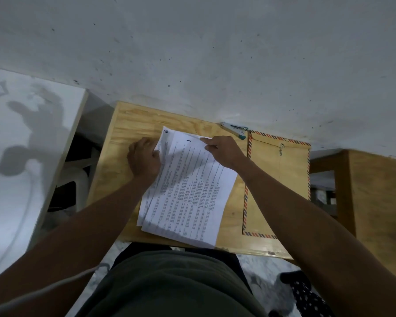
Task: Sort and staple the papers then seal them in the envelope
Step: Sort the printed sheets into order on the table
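A loose stack of printed white papers (188,191) lies askew on the small wooden table (124,124). The top sheet bears a handwritten "1"; a sheet marked "6" sticks out at the far left corner. My left hand (144,160) grips the stack's left edge near the top, fingers tucked under sheets. My right hand (224,151) pinches the top sheet's far right corner. A brown envelope (277,179) with a red-and-blue striped border and string clasp lies to the right of the papers. A stapler (234,130) lies at the table's back edge.
A grey wall stands right behind the table. A white board (21,156) leans at the left, with a white plastic chair (76,177) beside it. Another wooden piece of furniture (375,191) stands at the right. My lap is at the table's near edge.
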